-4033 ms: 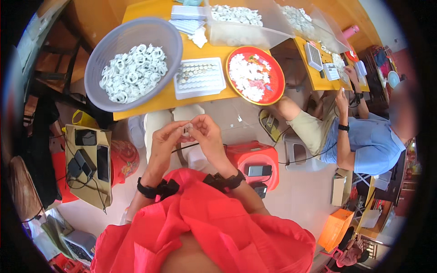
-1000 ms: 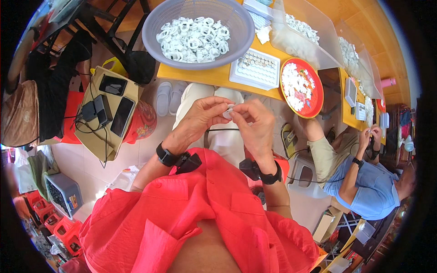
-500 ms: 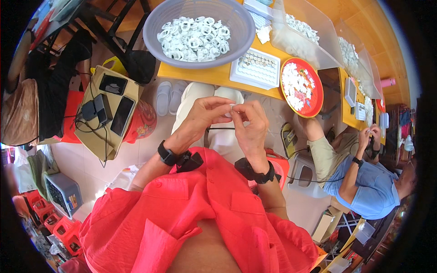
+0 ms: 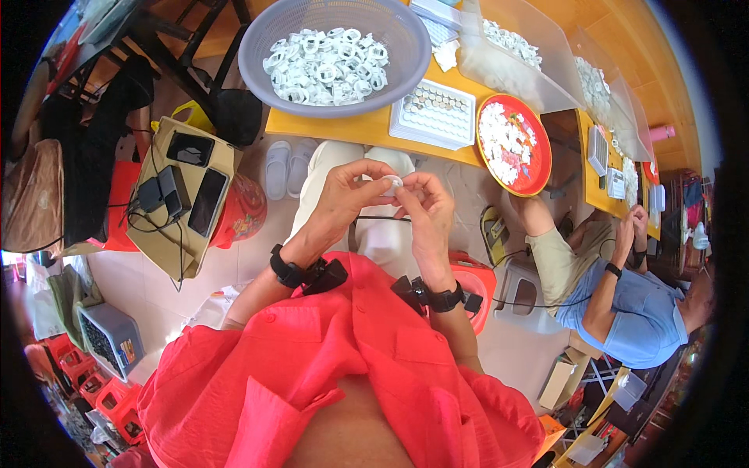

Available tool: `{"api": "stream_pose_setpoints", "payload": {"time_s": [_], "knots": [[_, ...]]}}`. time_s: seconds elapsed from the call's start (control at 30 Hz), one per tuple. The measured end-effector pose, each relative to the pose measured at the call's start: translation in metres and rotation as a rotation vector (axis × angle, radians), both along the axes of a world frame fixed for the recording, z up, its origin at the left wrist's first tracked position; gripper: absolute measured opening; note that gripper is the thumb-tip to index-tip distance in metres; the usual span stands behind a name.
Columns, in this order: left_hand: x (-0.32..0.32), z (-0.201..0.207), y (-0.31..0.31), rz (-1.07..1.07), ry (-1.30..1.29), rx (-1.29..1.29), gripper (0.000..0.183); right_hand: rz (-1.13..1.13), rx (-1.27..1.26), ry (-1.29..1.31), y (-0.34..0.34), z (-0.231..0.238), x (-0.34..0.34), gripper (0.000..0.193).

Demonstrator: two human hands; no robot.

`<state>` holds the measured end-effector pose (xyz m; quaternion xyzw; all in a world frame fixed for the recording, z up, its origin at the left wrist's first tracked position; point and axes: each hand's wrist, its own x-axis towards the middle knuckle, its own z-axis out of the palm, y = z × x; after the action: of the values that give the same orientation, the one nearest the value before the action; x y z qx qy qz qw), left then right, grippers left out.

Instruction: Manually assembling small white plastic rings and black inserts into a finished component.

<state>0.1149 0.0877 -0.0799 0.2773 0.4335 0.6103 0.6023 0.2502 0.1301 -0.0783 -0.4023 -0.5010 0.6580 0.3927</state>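
A small round white plastic part (image 4: 392, 182) sits between my two hands, over my lap. My left hand (image 4: 351, 196) pinches it from one side with thumb and fingers. From the other side my right hand (image 4: 427, 209) has its thumb and fingertips on the same part, partly covering it. Beyond my hands, on the yellow table (image 4: 335, 129), a grey plastic basket (image 4: 253, 74) holds a heap of similar white parts (image 4: 328, 70). A white tray (image 4: 431, 132) with small round silvery pieces in its hollows is beside it. A red round tray (image 4: 535, 173) carries small white pieces.
Clear bins (image 4: 546, 92) of white parts stand farther back. At right a co-worker in a blue shirt (image 4: 624, 320) sits with hands raised together. At left a cardboard box (image 4: 160, 243) bears phones and cables. Grey slippers (image 4: 277, 168) lie under the table.
The white part is turned and shows more of its face between my fingers. My right wrist has rotated somewhat. The whole view has shifted slightly.
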Motion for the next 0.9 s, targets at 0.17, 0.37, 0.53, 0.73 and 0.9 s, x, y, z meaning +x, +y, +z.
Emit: {"api": "stream_pose_setpoints", "payload": {"time_s": [0.17, 0.37, 0.53, 0.73, 0.9], "knots": [[0.002, -0.002, 0.0, 0.019, 0.071, -0.019, 0.014, -0.026, 0.01, -0.022, -0.001, -0.002, -0.003, 0.01], [0.005, -0.007, -0.001, 0.079, 0.121, 0.005, 0.01, -0.007, -0.013, 0.002, -0.001, -0.007, -0.006, 0.009], [0.006, -0.012, 0.001, 0.109, 0.182, 0.04, 0.009, -0.075, 0.19, -0.145, -0.006, -0.02, -0.012, 0.007], [0.002, -0.011, -0.001, 0.103, 0.166, -0.064, 0.01, -0.116, 0.356, -0.161, -0.009, -0.021, -0.015, 0.009], [0.0, -0.011, -0.001, 0.12, 0.143, -0.083, 0.013, -0.076, 0.338, -0.173, -0.006, -0.024, -0.009, 0.014]]}}
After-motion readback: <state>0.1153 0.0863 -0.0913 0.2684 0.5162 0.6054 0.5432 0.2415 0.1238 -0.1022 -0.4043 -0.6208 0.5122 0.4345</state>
